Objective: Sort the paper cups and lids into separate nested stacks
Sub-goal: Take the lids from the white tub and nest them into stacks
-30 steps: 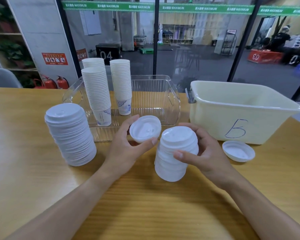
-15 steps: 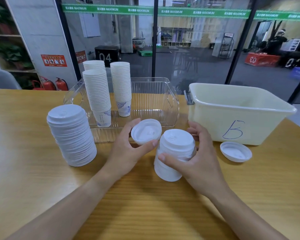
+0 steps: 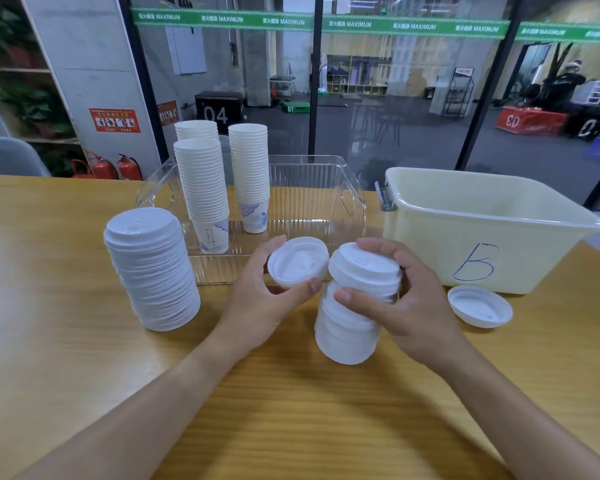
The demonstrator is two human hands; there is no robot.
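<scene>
My left hand (image 3: 260, 299) pinches a single white lid (image 3: 297, 263) by its rim, just left of a short stack of white lids (image 3: 355, 306) standing on the table. My right hand (image 3: 399, 299) grips the top of that short stack, which leans a little. A taller stack of lids (image 3: 151, 268) stands at the left. Three nested stacks of white paper cups (image 3: 203, 188) stand in a clear plastic tray (image 3: 329, 202) behind my hands. One loose lid (image 3: 479, 305) lies upside down on the table at the right.
A cream plastic bin marked "B" (image 3: 478, 230) stands at the right, behind the loose lid. The wooden table (image 3: 291, 410) stretches toward me. Behind the table are glass walls, a grey chair (image 3: 7, 157) and red fire extinguishers (image 3: 115, 168).
My right hand has slid up the short lid stack to wrap its top, and the stack now leans. My left hand with the single lid has barely moved.
</scene>
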